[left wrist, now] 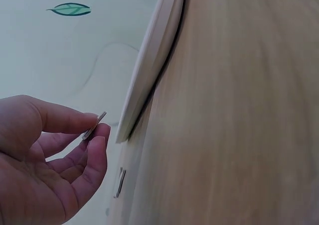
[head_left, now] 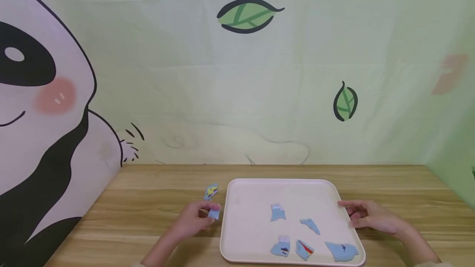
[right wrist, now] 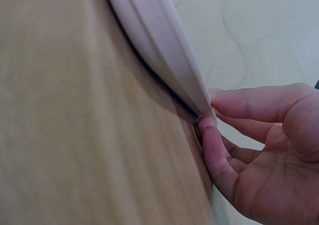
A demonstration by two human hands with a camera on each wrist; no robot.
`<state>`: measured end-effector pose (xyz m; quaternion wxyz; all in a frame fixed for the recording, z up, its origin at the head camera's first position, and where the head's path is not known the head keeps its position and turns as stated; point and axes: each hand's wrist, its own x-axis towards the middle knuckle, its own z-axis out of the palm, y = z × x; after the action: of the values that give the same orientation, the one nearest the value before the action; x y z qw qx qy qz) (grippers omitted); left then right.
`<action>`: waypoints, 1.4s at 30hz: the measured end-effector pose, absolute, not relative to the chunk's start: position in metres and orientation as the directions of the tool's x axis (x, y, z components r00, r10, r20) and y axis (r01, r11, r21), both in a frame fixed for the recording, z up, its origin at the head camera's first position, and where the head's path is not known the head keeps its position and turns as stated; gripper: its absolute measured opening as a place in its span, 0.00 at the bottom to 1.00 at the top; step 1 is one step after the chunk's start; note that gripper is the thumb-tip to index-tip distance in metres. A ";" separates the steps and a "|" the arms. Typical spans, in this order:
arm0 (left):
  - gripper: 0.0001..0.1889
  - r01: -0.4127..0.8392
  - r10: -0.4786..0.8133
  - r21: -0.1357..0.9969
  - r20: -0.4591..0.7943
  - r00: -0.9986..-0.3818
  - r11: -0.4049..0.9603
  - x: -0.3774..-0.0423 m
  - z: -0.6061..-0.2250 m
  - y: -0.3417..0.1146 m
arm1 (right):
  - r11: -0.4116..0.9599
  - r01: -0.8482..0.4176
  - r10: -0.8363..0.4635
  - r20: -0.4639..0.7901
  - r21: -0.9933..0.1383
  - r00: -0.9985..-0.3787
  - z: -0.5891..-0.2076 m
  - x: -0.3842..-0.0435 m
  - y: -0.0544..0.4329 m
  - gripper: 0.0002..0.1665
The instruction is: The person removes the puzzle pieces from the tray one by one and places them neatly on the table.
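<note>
My left hand (head_left: 193, 219) is beside the tray's left edge and pinches a light blue puzzle piece (head_left: 214, 214) between thumb and fingers. From the left wrist, this piece (left wrist: 94, 125) appears edge-on, thin and flat. On the right, my other hand (head_left: 375, 216) holds the rim of the white tray (head_left: 252, 193), thumb and fingertips at its edge. Several blue puzzle pieces lie apart in the tray: a pale-topped one (head_left: 278, 213), a narrow one (head_left: 310, 226), one with a red stripe (head_left: 304, 250), one with dark marks (head_left: 281, 247) and a wide one (head_left: 341, 251).
A blue and yellow puzzle piece (head_left: 211, 191) lies on the wooden table (head_left: 159, 193), just beyond my left hand. Behind the table hangs a pale green cloth (head_left: 178, 52) printed with leaves and a large panda.
</note>
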<state>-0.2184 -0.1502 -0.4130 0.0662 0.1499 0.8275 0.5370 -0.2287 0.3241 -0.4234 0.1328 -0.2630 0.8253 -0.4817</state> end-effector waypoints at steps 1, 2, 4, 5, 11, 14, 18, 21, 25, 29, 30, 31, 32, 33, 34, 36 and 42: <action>0.15 0.171 0.317 0.911 0.047 -0.947 0.376 -0.219 -0.413 -0.152 | 0.396 -0.305 -0.562 0.034 -0.866 -0.826 -0.424 -0.229 0.324 0.34; 0.15 0.168 0.316 0.911 0.044 -0.948 0.377 -0.219 -0.414 -0.153 | 0.397 -0.305 -0.562 0.034 -0.866 -0.826 -0.424 -0.229 0.324 0.34; 0.15 0.163 0.318 0.910 0.036 -0.948 0.381 -0.220 -0.414 -0.155 | 0.398 -0.302 -0.560 0.032 -0.866 -0.828 -0.424 -0.229 0.324 0.35; 0.15 0.162 0.318 0.909 0.034 -0.947 0.385 -0.221 -0.414 -0.156 | 0.400 -0.302 -0.559 0.031 -0.865 -0.829 -0.424 -0.229 0.324 0.35; 0.15 0.154 0.330 0.894 0.008 -0.944 0.420 -0.223 -0.415 -0.160 | 0.406 -0.303 -0.556 0.030 -0.862 -0.831 -0.424 -0.229 0.322 0.34; 0.15 0.148 0.336 0.886 -0.009 -0.942 0.439 -0.225 -0.416 -0.161 | 0.402 -0.302 -0.558 0.030 -0.864 -0.829 -0.424 -0.229 0.323 0.34; 0.15 0.154 0.353 0.876 -0.020 -0.935 0.457 -0.228 -0.417 -0.162 | 0.397 -0.307 -0.562 0.035 -0.865 -0.826 -0.425 -0.229 0.323 0.34; 0.15 0.164 0.366 0.868 -0.021 -0.931 0.468 -0.229 -0.416 -0.161 | 0.390 -0.313 -0.567 0.042 -0.866 -0.823 -0.426 -0.229 0.323 0.33; 0.14 0.177 0.369 0.853 -0.020 -0.929 0.491 -0.228 -0.415 -0.160 | 0.392 -0.306 -0.563 0.037 -0.867 -0.826 -0.425 -0.229 0.323 0.33; 0.14 0.180 0.362 0.842 -0.019 -0.932 0.509 -0.228 -0.414 -0.160 | 0.407 -0.295 -0.553 0.024 -0.864 -0.833 -0.424 -0.228 0.322 0.33; 0.14 0.182 0.360 0.840 -0.018 -0.933 0.512 -0.228 -0.414 -0.160 | 0.414 -0.294 -0.549 0.021 -0.861 -0.835 -0.424 -0.228 0.322 0.33; 0.14 0.184 0.360 0.837 -0.017 -0.933 0.516 -0.228 -0.414 -0.161 | 0.416 -0.295 -0.549 0.021 -0.860 -0.836 -0.423 -0.228 0.322 0.33; 0.14 0.185 0.357 0.834 -0.016 -0.934 0.521 -0.229 -0.415 -0.161 | 0.420 -0.292 -0.546 0.018 -0.859 -0.838 -0.423 -0.228 0.322 0.33; 0.14 0.185 0.356 0.832 -0.016 -0.934 0.523 -0.229 -0.415 -0.161 | 0.420 -0.295 -0.547 0.020 -0.858 -0.837 -0.423 -0.228 0.321 0.32; 0.14 0.189 0.357 0.830 -0.013 -0.934 0.525 -0.229 -0.415 -0.162 | 0.423 -0.294 -0.545 0.019 -0.857 -0.838 -0.423 -0.228 0.321 0.33; 0.13 0.199 0.362 0.828 -0.005 -0.932 0.524 -0.229 -0.413 -0.162 | 0.420 -0.298 -0.548 0.023 -0.857 -0.836 -0.423 -0.228 0.321 0.32; 0.11 0.209 0.359 0.825 0.008 -0.933 0.525 -0.228 -0.411 -0.166 | 0.408 -0.305 -0.555 0.031 -0.861 -0.831 -0.424 -0.229 0.322 0.33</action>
<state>-0.2276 -0.1655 -0.4107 0.0817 0.1636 0.8693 0.4591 -0.2289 0.3220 -0.4238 0.1309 -0.2594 0.8288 -0.4782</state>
